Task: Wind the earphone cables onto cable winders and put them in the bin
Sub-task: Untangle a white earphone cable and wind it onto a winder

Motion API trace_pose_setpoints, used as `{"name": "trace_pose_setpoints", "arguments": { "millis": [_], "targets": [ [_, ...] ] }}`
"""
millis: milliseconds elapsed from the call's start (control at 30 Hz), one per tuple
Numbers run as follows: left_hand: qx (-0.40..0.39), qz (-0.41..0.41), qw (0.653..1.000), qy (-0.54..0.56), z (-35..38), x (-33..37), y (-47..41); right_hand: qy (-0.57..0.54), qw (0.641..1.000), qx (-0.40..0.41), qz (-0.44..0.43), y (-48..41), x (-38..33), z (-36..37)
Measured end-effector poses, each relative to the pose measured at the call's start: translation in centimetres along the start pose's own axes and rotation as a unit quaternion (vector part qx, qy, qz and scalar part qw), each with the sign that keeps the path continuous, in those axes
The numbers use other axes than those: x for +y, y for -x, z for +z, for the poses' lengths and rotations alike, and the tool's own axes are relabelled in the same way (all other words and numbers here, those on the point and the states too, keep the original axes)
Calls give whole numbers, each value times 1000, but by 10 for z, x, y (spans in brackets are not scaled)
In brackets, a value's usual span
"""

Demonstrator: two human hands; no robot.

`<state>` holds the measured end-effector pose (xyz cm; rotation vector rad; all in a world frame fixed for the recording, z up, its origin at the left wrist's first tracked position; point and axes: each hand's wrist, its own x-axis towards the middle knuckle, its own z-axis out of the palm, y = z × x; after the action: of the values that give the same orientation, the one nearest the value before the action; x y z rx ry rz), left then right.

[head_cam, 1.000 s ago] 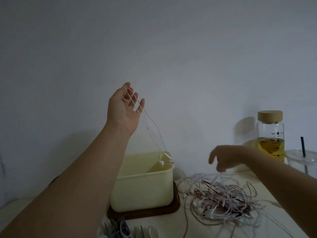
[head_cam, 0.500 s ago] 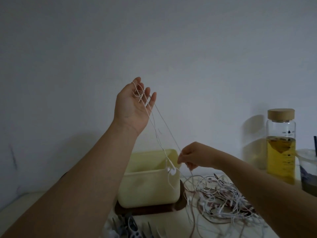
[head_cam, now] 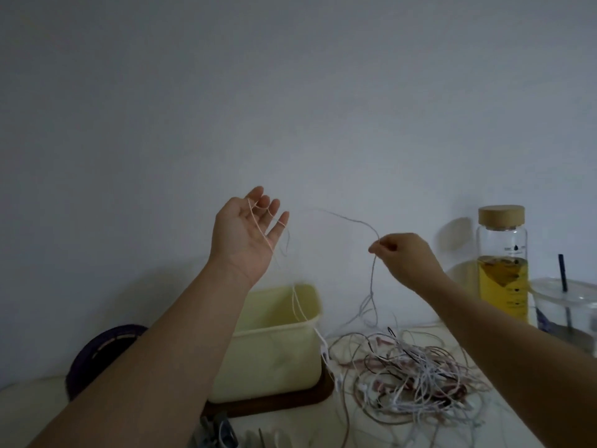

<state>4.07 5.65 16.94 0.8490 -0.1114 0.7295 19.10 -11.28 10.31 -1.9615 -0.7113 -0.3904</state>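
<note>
My left hand (head_cam: 247, 232) is raised with its fingers spread, and a thin pale earphone cable (head_cam: 349, 218) is looped around them. That cable arcs right to my right hand (head_cam: 402, 257), which pinches it between thumb and fingertips. From there it drops to a tangled pile of white, pink and dark earphone cables (head_cam: 416, 373) on the table. The pale yellow bin (head_cam: 281, 347) stands below my left hand on a dark wooden tray (head_cam: 310, 399). Some cable winders (head_cam: 216, 433) lie at the bottom edge, partly cut off.
A glass bottle with a wooden lid (head_cam: 502, 263) holding yellow liquid stands at the right. Beside it is a clear plastic cup with a dark straw (head_cam: 568, 305). A dark round object (head_cam: 106, 347) sits left of the bin behind my left arm. A plain wall is behind.
My right hand rose from beside the bin's rim and now pinches the cable higher up, pulling it out to the right. My left hand dropped lower in view with the loops still on its fingers.
</note>
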Motion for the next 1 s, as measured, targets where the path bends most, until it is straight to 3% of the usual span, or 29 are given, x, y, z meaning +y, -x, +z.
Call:
{"name": "trace_pose_setpoints", "arguments": {
  "millis": [67, 233, 400, 467, 567, 700, 1000],
  "targets": [
    [-4, -15, 1000, 9, -5, -7, 2, -32, 999, 37, -14, -6, -9, -6],
    [31, -17, 999, -31, -6, -12, 0, -193, 981, -34, 12, -19, -31, -18],
    [54, 10, 978, -200, -7, -18, -9, -197, 978, 58, -46, -31, -53, -27],
    [33, 38, 944, -325, -8, -21, -10, -167, 983, 54, -60, -33, -62, -28],
    [-54, 59, 838, -540, -4, -29, -3, -150, 984, 62, -80, -36, -73, -29],
    [-172, -10, 748, -641, 6, -55, 6, -160, 979, 70, -109, -30, -78, -24],
    [-211, 13, 711, -671, 18, -98, -1, -314, 935, 41, -159, -18, -93, -37]
  ]
}}
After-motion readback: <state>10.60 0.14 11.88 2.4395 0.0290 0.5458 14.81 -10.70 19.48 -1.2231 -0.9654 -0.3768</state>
